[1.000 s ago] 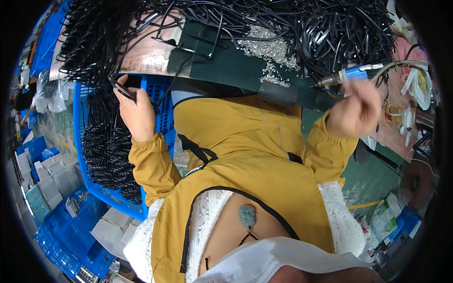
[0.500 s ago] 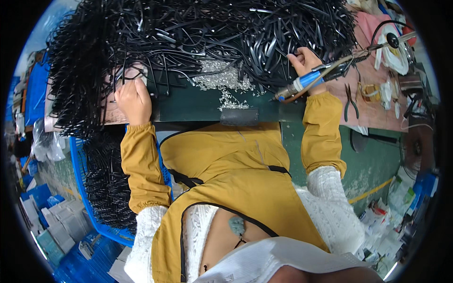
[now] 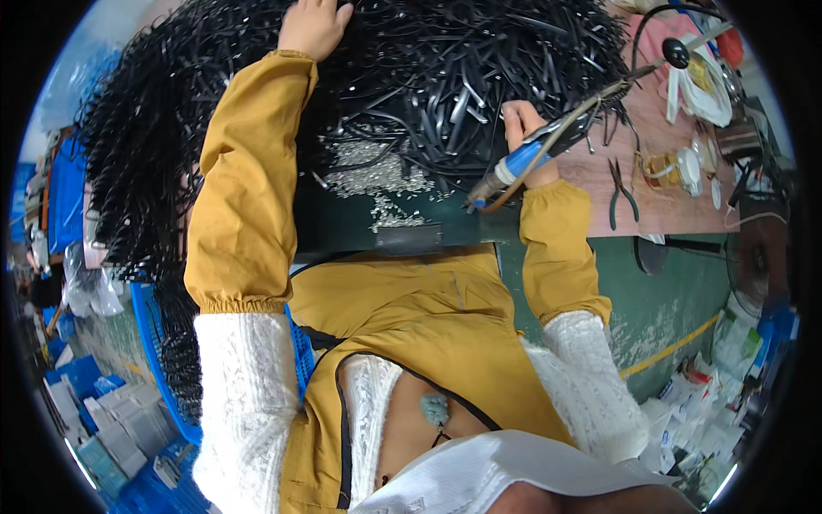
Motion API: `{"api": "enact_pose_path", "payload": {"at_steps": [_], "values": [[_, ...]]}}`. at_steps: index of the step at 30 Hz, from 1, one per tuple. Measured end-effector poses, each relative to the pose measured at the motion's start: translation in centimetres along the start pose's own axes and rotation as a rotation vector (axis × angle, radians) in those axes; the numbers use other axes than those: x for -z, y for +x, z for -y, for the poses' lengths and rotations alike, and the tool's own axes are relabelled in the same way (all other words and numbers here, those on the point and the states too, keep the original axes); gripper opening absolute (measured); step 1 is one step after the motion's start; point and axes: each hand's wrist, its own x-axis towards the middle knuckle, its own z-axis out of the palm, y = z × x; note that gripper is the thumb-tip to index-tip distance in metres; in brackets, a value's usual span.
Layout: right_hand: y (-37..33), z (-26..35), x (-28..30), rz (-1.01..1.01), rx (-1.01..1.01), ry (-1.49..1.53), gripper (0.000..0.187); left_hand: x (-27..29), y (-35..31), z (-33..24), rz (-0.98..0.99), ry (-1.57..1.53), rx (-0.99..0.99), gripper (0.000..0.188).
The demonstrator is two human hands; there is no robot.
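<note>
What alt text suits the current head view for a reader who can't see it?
A person's left hand is over the far part of a heap of black strips, while the right hand is at its near right edge, partly hidden by a blue tool. Small shiny pieces lie spread on the dark green work surface.

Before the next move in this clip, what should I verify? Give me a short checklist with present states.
1. Left hand over the black strips: ok, it is at the pile.
2. Left hand gripping a strip: cannot tell, fingertips out of sight.
3. Right hand gripping the blue tool: cannot tell, the tool covers part of it.
4. Small metal pieces in one tidy heap: not ok, some are strewn nearer the person.
5. Pliers apart from both hands: ok.
</note>
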Motion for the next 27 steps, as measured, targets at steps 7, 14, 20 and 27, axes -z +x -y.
{"api": "enact_pose_path", "payload": {"at_steps": [7, 14, 20, 27], "values": [[1.5, 1.3, 1.3, -0.15, -0.218, 0.529, 0.013, -2.5, -0.3, -3.8, 0.271, -0.113, -0.055, 0.041], [2.1, 1.9, 3.1, -0.406, -0.107, 0.288, 0.017, 2.4, 2.2, -4.6, 0.051, -0.522, 0.089, 0.055], [2.2, -2.4, 1.6, -0.272, -0.146, 0.575, 0.027, 9.2, -1.0, -5.8, 0.149, -1.498, 0.783, 0.054], [-1.4, 3.4, 9.5, -1.233, -0.188, 0.625, 0.027, 16.4, -5.4, -4.3, 0.202, -1.797, 1.256, 0.035]]}}
